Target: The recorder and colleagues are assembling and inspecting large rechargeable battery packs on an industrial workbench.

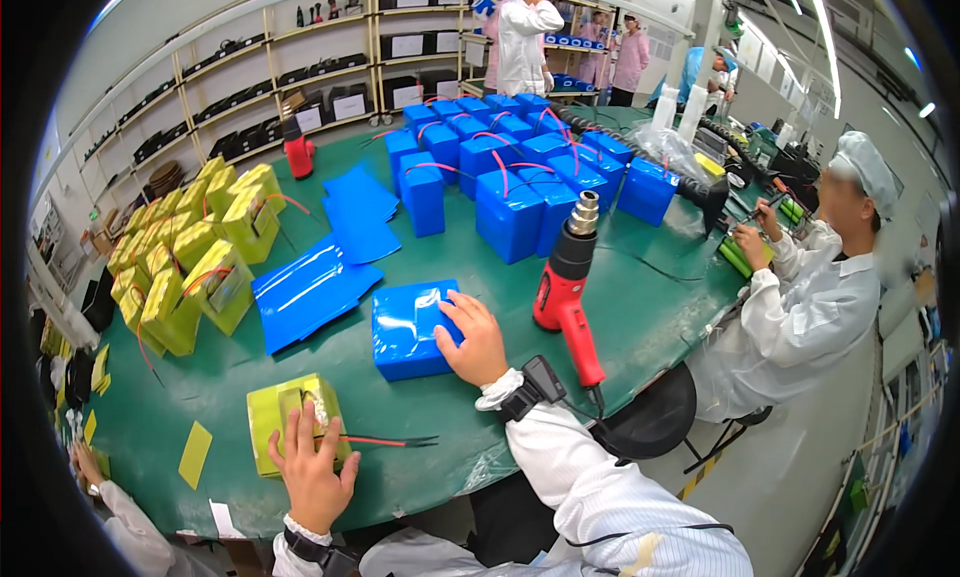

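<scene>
Yellow-green film is wrapped around the boxy block [262,419] at the near edge of the green table [660,312], and red and black wires [390,440] are extended from it toward three o'clock. Its top is partly covered by the left hand [318,477], whose fingers are spread open over it; whether the block is being pressed cannot be told.

Toward two o'clock from that block, a glossy blue block [405,339] is seen lying on the table. Its right side is covered by the right hand [478,349], which is laid open, with fingertips on the top face and the thumb set apart from them.

Around the blue block, loose blue sheets are spread: one overlapping pile [310,292] near ten o'clock, another [360,217] at eleven. A red heat gun [567,287] is stood nozzle-up between two and three o'clock, and a large group of blue blocks [510,217] is gathered at one.

From the yellow-green block, a cluster of similar yellow-green blocks [225,287] is set out at eleven o'clock, and a flat yellow card [195,454] is placed between eight and nine.

Farther out from the blue block, a second red heat gun [298,157] is stood at eleven o'clock, with stocked shelves [320,72] beyond. At three, a seated co-worker [825,297] in white is seen, with both hands raised over the table edge.
</scene>
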Demonstrator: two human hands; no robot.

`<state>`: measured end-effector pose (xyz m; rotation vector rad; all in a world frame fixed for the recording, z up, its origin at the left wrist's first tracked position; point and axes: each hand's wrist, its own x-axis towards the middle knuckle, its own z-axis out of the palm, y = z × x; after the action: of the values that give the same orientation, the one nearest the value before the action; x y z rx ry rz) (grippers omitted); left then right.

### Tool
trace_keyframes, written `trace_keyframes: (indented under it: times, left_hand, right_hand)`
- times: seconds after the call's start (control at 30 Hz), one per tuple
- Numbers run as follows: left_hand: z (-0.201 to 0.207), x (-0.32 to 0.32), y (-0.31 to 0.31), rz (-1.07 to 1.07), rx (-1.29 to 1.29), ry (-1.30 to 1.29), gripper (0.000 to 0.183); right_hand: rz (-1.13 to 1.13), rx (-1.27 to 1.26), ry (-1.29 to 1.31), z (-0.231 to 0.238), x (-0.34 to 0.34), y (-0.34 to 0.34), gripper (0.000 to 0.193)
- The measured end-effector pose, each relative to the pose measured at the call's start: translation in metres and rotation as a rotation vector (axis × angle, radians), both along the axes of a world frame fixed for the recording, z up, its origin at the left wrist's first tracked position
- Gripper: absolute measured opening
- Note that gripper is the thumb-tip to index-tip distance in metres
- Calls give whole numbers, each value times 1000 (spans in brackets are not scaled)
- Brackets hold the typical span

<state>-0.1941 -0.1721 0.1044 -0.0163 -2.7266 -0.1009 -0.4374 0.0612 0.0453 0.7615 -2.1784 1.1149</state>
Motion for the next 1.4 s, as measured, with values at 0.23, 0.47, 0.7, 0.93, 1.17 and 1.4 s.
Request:
trace_keyframes:
  times: [0.23,0.47,0.7,0.93,1.17,1.4]
  left_hand:
    - [-38,-22,-7,9,-171,180,39]
    - [-38,-19,-9,1,-194,194,34]
    - [-35,-30,-9,-28,-199,222,34]
    - [-38,-23,-19,-49,-207,243,34]
    - [-38,-21,-43,-116,-168,214,40]
    - [23,-24,-24,-190,31,-31,68]
  right_hand:
    - [73,-208,-462,2,-8,8,74]
    - [166,-266,-484,-2,-8,5,75]
    - [-53,-434,-526,3,-19,17,44]
    - [-102,-334,-517,-15,-35,17,33]
    - [-112,-490,-540,-14,-36,12,27]
    - [-136,-564,-676,-22,-50,24,24]
